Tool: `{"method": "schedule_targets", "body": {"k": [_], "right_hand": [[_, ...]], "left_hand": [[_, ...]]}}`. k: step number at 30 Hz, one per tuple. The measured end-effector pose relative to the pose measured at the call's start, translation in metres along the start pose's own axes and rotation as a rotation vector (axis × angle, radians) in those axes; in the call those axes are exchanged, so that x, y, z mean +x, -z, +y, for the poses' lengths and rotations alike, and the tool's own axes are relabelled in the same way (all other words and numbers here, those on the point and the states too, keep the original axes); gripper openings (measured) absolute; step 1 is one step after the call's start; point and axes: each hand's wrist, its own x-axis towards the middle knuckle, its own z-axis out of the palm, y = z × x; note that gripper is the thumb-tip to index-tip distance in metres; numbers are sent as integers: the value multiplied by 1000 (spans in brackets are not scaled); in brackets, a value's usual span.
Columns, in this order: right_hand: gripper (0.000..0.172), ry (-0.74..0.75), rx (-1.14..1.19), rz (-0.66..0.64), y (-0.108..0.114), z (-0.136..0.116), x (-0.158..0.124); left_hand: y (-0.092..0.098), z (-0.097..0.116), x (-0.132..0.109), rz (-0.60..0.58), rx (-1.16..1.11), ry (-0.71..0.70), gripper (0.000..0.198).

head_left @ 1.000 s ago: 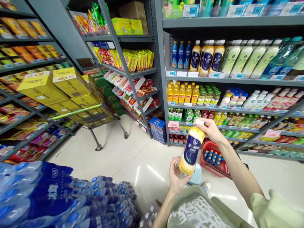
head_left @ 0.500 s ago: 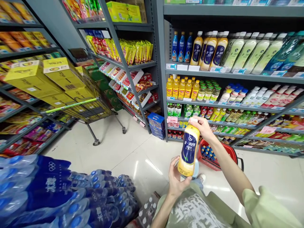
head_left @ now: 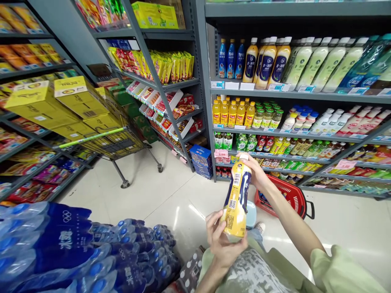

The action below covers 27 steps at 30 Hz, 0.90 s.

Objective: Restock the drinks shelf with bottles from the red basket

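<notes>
The person holds a yellow plastic bottle (head_left: 236, 199) with a dark blue label and a white cap in the air, in front of the body and above the glossy cream floor (head_left: 152, 195). The bottle is nearly upright, and its top leans a little to the right. The side of the label with small print and a square code faces the camera.

The left hand (head_left: 221, 244) is at the bottom. Its grip is closed around the base of the bottle, with the fingers on the near side. The right hand (head_left: 256, 173) comes from the right, and its grip is closed over the cap and the neck.

Behind the hands stands a grey metal shelf rack (head_left: 275, 91) full of drinks. On its upper shelf there are similar yellow bottles with blue labels (head_left: 269, 61). A red plastic shopping basket (head_left: 290, 197) stands on the floor at the foot of the rack, just behind the right forearm. A wire shopping cart (head_left: 113, 144) loaded with yellow cardboard boxes is well apart on the left. Wrapped packs of blue water bottles (head_left: 76, 252) lie in the lower left, near the person.
</notes>
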Motion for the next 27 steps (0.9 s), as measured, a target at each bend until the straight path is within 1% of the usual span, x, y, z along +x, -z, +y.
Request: {"method": "schedule_targets", "body": {"k": [1,3,6,9,11,13,16,20,22,25,27], "right_hand": [[46,-24,32,-2,-1,4,-1],[43,-60,96,-34,-6,10,-2],[42,-136,230,-103,-17,19,-3],[43,-224,389,-117,-26,27,-3],[42,-257,447,-145,-28,32,-5],[42,-267,457,-184,-30,35,-7],[41,-261,442,-203,-30,35,-10],[36,-247,429,-199,-30,31,-10],[35,-246,415,-200,-30,30,-8],[35,-236,393,-204,-28,28,-7],[35,-225,385,-206,-27,26,-6]], "left_hand": [[2,4,2,-10,27,-46,70],[3,11,4,-51,38,-131,60],[1,17,3,-184,26,-282,42],[-4,14,0,-346,38,-508,25],[-7,10,-2,-409,28,-641,22],[-8,6,-4,-440,14,-716,17],[-8,3,-6,-455,18,-739,20],[-5,3,-3,-448,59,-727,19],[-2,4,1,-492,60,-749,20],[0,4,7,-590,43,-766,24],[-1,4,9,-583,40,-767,23]]}}
